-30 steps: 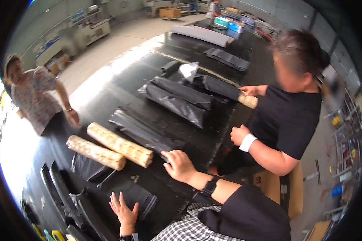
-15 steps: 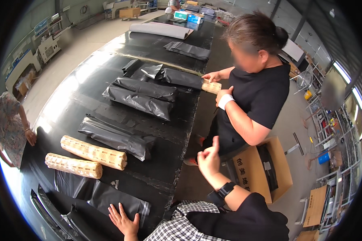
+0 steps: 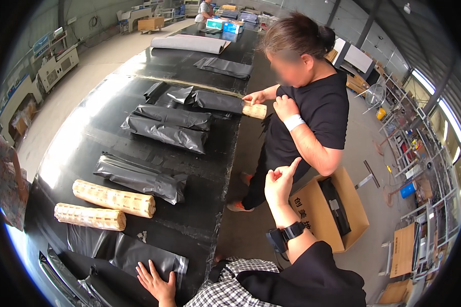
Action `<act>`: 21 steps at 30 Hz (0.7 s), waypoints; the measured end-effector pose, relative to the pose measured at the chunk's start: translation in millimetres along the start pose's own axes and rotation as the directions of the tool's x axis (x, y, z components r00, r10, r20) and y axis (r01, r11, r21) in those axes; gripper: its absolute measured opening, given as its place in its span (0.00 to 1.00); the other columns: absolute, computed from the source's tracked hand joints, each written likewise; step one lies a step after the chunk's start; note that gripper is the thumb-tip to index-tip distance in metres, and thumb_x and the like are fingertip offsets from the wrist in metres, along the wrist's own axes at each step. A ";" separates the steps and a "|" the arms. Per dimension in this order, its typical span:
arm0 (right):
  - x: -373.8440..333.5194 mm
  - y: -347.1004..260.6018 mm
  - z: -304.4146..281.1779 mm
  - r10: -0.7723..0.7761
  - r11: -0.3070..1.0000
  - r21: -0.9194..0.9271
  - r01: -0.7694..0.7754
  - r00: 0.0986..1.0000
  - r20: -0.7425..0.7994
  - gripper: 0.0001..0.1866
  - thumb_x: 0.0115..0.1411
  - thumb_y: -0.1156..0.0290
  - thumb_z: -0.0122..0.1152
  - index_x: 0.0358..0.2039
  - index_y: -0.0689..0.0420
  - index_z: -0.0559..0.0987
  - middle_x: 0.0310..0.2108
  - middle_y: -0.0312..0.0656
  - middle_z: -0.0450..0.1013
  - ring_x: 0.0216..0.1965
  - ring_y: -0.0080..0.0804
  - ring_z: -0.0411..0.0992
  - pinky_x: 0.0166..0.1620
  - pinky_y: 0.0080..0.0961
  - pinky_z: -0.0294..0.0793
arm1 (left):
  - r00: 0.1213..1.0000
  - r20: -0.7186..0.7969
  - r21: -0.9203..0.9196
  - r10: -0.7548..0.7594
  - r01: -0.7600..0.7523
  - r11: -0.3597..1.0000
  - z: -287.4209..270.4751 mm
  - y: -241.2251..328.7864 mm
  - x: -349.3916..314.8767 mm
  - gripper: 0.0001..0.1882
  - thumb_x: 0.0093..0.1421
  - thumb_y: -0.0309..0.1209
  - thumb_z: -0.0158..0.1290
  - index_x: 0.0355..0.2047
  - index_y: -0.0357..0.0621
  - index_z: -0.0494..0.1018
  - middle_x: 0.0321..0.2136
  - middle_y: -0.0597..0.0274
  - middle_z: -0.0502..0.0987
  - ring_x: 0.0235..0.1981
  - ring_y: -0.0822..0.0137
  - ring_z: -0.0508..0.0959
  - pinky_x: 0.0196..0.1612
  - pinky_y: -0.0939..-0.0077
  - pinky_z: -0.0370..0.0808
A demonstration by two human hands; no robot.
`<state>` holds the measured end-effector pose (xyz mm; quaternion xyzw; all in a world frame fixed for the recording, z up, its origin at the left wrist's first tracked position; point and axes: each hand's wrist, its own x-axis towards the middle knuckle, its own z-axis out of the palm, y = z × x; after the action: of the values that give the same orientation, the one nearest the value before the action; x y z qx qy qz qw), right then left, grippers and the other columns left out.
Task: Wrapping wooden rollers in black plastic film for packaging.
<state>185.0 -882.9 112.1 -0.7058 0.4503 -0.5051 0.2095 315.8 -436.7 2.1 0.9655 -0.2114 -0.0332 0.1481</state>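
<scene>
Black long table (image 3: 138,92) carries four bagged rolls; two tan mesh rolls (image 3: 112,198) lie unbagged. Left hand (image 3: 156,281) rests flat, fingers spread, on an empty black bag (image 3: 133,253). Right hand (image 3: 280,184) hangs raised, loosely curled, holding nothing.

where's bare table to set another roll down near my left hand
Bare table lies right of the two tan rolls, up to the edge. Under the left hand an empty black bag covers it. Farther up, filled black bags crowd it.
</scene>
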 end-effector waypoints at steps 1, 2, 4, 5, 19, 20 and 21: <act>1.1 0.4 -1.0 0.010 0.999 -0.030 -0.011 1.000 -0.014 0.57 0.58 0.81 0.62 0.71 0.65 0.26 0.28 0.37 0.66 0.29 0.26 0.68 0.45 0.26 0.74 | 1.000 0.008 0.002 -0.017 0.017 1.000 -1.0 -0.7 -1.1 0.50 0.45 0.47 0.65 0.68 0.46 0.61 0.72 0.46 0.51 0.74 0.46 0.48 0.73 0.48 0.44; 1.8 1.0 -2.3 0.012 0.999 -0.032 -0.012 1.000 -0.019 0.57 0.58 0.81 0.62 0.71 0.65 0.26 0.28 0.37 0.66 0.29 0.26 0.68 0.45 0.26 0.74 | 1.000 0.008 0.002 -0.011 0.011 1.000 -2.6 -0.5 -2.0 0.50 0.45 0.47 0.65 0.68 0.46 0.61 0.72 0.46 0.51 0.74 0.46 0.48 0.73 0.48 0.44; 4.6 0.2 -6.4 0.103 0.994 -0.020 -0.103 0.995 -0.018 0.57 0.57 0.82 0.62 0.71 0.67 0.27 0.28 0.36 0.66 0.29 0.25 0.68 0.45 0.25 0.74 | 0.999 0.032 0.014 -0.034 0.033 0.999 -5.0 0.8 -2.5 0.50 0.46 0.47 0.64 0.69 0.48 0.60 0.72 0.46 0.50 0.74 0.46 0.48 0.73 0.48 0.44; 4.7 -5.3 -9.9 0.111 0.993 -0.030 -0.112 0.993 -0.041 0.57 0.57 0.82 0.61 0.71 0.69 0.28 0.27 0.36 0.66 0.28 0.25 0.68 0.45 0.25 0.74 | 0.999 0.034 0.013 -0.025 0.024 1.000 -4.8 0.1 -2.0 0.50 0.46 0.47 0.64 0.69 0.48 0.60 0.72 0.46 0.50 0.74 0.46 0.48 0.73 0.48 0.44; -11.6 4.5 -12.4 0.306 0.951 -0.041 -0.307 0.951 -0.039 0.55 0.54 0.79 0.62 0.71 0.73 0.34 0.28 0.37 0.69 0.28 0.27 0.72 0.43 0.27 0.76 | 1.000 0.015 0.049 -0.015 0.014 0.999 1.5 -2.1 -2.2 0.50 0.48 0.48 0.63 0.69 0.49 0.59 0.72 0.47 0.50 0.74 0.47 0.48 0.73 0.47 0.45; -12.0 4.7 -11.6 0.309 0.950 -0.041 -0.311 0.950 -0.035 0.55 0.54 0.79 0.63 0.71 0.72 0.34 0.27 0.37 0.69 0.28 0.27 0.72 0.43 0.27 0.76 | 1.000 0.016 0.049 -0.013 0.012 0.999 1.6 -2.1 -2.2 0.50 0.48 0.48 0.63 0.69 0.49 0.59 0.72 0.47 0.50 0.74 0.47 0.48 0.73 0.47 0.45; -12.2 5.0 -10.9 0.310 0.949 -0.042 -0.311 0.950 -0.037 0.55 0.54 0.79 0.63 0.71 0.72 0.34 0.27 0.37 0.69 0.28 0.27 0.72 0.43 0.27 0.76 | 1.000 0.017 0.050 -0.009 0.008 0.999 1.6 -1.9 -2.2 0.49 0.48 0.48 0.63 0.70 0.49 0.58 0.73 0.47 0.50 0.74 0.47 0.48 0.73 0.47 0.45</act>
<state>172.0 -873.3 106.4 -0.6232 0.5706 -0.4656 0.2631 314.4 -434.6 0.0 0.9695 -0.2094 -0.0367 0.1219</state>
